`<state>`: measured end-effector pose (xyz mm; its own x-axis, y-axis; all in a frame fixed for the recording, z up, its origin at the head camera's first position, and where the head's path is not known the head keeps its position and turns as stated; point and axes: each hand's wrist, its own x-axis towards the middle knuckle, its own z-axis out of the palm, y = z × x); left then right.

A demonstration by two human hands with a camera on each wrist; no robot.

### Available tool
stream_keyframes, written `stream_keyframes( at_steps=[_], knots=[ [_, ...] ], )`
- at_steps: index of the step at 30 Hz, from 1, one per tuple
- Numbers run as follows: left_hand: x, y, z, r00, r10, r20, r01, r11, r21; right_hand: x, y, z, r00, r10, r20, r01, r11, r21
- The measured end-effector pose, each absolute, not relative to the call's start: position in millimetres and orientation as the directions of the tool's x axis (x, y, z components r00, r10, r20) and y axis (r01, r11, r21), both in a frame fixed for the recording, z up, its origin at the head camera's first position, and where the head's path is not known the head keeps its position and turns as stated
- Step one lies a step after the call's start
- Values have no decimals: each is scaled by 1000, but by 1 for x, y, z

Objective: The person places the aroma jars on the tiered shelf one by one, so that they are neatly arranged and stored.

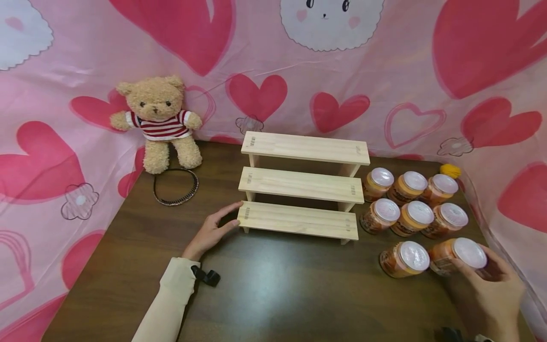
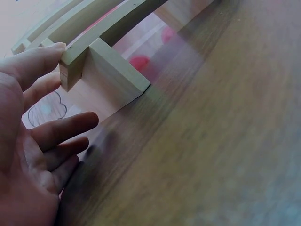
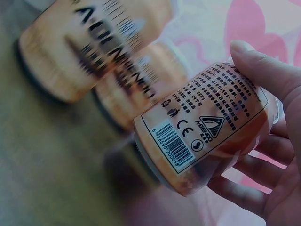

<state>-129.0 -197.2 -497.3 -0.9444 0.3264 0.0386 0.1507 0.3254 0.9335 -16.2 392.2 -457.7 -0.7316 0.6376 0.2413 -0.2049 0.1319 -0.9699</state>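
A three-step wooden display stand [image 1: 299, 218] is on the table. My left hand [image 1: 213, 232] is at the left end of its lowest step, thumb and forefinger spread and touching the board's end. In the left wrist view, the thumb tip meets the board's corner [image 2: 70, 59], while the other fingers of the hand [image 2: 42, 136] extend loosely beneath. My right hand [image 1: 495, 285] grips a clear-lidded jar [image 1: 467, 254] with orange-brown wrapping. In the right wrist view this jar [image 3: 202, 127] leans, its barcode label showing, between the thumb and fingers of the hand [image 3: 277, 141].
Beside the held jar stands a similar jar [image 1: 406, 259]. Several more jars [image 1: 412, 218] stand in two rows behind, right of the stand. A yellow object [image 1: 450, 170] lies at the back right. A teddy bear [image 1: 160, 123] and a dark headband [image 1: 176, 202] are at the left.
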Motion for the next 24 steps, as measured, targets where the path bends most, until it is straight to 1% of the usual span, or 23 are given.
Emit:
stream_keyframes(
  at_steps=[4,8,9,10,12,15,18,19,21,24],
  knots=[
    [-129,-198,-498,-945,323,44,156,330,931,-18,392,-442,-728,613,308,-284,140,-949],
    [-129,-197,-498,-945,324,48,164,342,925,-22,393,-425,-727,610,316,-332,91,-939],
    [-129,-197,-498,-945,325,49,166,346,924,-23,393,-421,-731,602,321,-353,70,-933],
    [-129,-197,-498,-945,324,49,168,350,922,-24,393,-416,-742,604,292,-342,34,-939],
    [-129,-197,-498,-944,325,51,173,358,918,-28,393,-406,-755,584,300,-362,11,-932],
    [-129,-197,-497,-944,326,52,175,361,916,-35,393,-392,-778,517,357,-441,-46,-896],
    [-128,-197,-497,-943,329,54,178,361,915,-44,392,-378,-772,480,416,-486,-25,-874],
    [-128,-197,-497,-943,330,54,178,360,916,-47,391,-374,-768,476,429,-486,3,-874],
    [-128,-197,-498,-941,332,58,183,359,915,-52,387,-363,-768,484,419,-448,62,-892],
    [-129,-197,-498,-940,336,62,188,358,915,-59,381,-348,-780,474,409,-423,84,-902]
  ],
)
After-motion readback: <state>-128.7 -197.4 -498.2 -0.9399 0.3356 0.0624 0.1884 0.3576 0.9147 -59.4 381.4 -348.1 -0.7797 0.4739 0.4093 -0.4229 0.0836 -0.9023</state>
